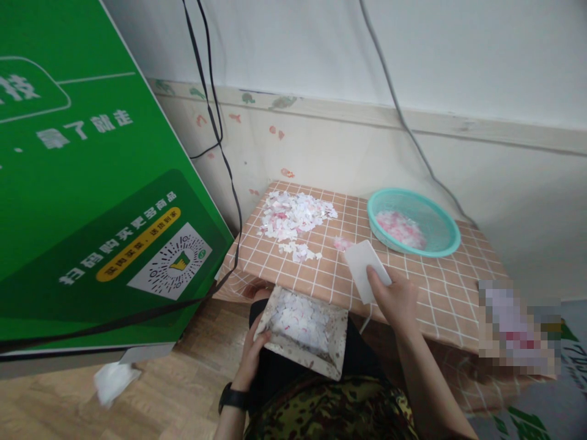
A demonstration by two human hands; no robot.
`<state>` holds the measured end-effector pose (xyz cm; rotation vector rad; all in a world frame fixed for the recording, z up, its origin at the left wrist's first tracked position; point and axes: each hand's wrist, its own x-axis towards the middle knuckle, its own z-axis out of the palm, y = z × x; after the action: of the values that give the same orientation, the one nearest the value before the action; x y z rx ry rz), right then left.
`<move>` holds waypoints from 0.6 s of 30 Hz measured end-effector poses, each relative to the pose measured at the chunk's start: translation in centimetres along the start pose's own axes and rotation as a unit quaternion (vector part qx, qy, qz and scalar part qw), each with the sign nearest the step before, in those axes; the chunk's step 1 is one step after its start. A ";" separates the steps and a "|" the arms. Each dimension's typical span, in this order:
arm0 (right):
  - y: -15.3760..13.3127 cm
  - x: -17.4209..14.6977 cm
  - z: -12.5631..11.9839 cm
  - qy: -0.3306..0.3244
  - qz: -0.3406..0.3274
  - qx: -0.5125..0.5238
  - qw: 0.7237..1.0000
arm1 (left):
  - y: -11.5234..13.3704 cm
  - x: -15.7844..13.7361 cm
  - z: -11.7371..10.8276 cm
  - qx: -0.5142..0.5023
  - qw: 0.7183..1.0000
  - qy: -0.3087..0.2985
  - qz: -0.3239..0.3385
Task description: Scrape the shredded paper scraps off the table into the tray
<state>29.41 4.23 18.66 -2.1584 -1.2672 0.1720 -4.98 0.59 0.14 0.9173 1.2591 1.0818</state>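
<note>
In the head view, the patterned camouflage garment (330,409) lies nearest the camera. Just beyond it, the shallow tray (305,362) rests over the lap at the table's edge, with pale paper scraps (298,318) inside. The left hand (252,351) holds its left rim, thumb over the edge. The tray looks light and fairly stiff; opposite rims would be good places to hold it level, since the loose scraps could slide.

The right hand (397,299) pinches the white card (362,269) by its near right side, thumb on top, above the checked tablecloth (431,287). The card seems thin, light, stiff and perhaps slippery; its broad edge suits a flat pinch.
</note>
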 end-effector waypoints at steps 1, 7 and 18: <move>0.0 0.0 0.0 0.013 0.003 -0.005 1.000 | 0.0 -0.1 0.0 -0.001 1.000 0.000 0.000; -0.2 0.2 -0.2 -0.015 -0.001 0.025 1.000 | -0.1 -0.1 0.1 -0.005 1.000 0.008 -0.009; -0.9 0.0 0.4 -0.026 -0.006 0.009 1.000 | 0.7 -0.4 0.5 -0.007 1.000 0.016 -0.014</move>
<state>28.55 4.74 18.82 -2.1438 -1.3026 0.2347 -4.59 0.37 0.96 0.8734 1.2859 1.0864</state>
